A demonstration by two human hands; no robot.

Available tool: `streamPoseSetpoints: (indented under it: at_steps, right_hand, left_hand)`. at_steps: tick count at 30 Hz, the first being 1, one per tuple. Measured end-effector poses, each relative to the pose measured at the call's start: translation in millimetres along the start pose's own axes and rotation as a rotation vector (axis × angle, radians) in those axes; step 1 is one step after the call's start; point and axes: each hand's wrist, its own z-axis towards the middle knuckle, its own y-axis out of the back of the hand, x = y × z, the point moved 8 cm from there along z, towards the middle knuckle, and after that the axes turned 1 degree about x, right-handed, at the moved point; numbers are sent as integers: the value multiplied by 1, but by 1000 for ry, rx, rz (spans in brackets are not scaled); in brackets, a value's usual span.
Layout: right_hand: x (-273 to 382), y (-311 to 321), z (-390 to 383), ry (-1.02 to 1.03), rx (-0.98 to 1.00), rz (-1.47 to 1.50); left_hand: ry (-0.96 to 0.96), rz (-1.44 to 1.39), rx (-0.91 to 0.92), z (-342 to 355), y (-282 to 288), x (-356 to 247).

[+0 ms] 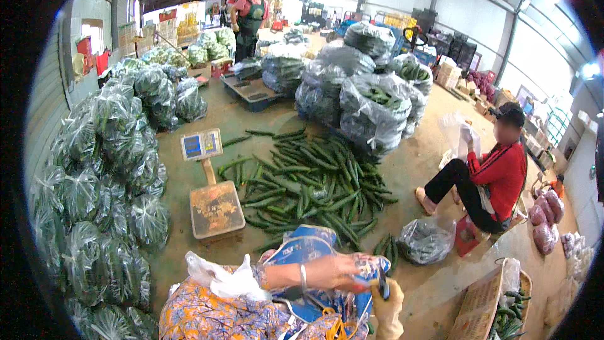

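Clear plastic bags (94,195) of dark green produce are stacked along the left; next comes a scale (217,211) with a bare platform, then loose cucumbers (314,179) heaped on the floor. The person's left hand (336,272) reaches across with fingers bent at a blue patterned thing (375,267), just above the gloved right hand (387,311); whether either hand grips, I cannot tell. Behind the heap, bulging see-through sacks (374,104) hold green vegetables. Right of it, a smaller bag (426,240) shows dark contents, and a woven basket (476,302) holds cucumbers.
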Motion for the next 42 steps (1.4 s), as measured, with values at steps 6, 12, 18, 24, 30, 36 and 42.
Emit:
streamPoseSetpoints:
  at_steps: [6,12,18,24,30,36,42]
  right_hand:
    - [-41,-17,-8,-317,-61,128]
    - [-43,1,3,-187,-309,-44]
    - [-38,1,-13,-407,-206,246]
    - [8,-12,8,-157,104,-192]
    - [-1,-22,5,-102,178,-372]
    - [-14,-28,-4,-166,169,-435]
    - [-23,-29,-2,-146,180,-500]
  left_hand:
    - [47,171,213,9,-16,6]
    - [175,215,0,27,-2,46]
    - [126,304,-198,50,9,58]
    - [176,352,-49,40,-15,83]
    - [320,296,32,38,-35,92]
    - [290,270,34,39,-33,81]
    - [303,300,44,42,-34,83]
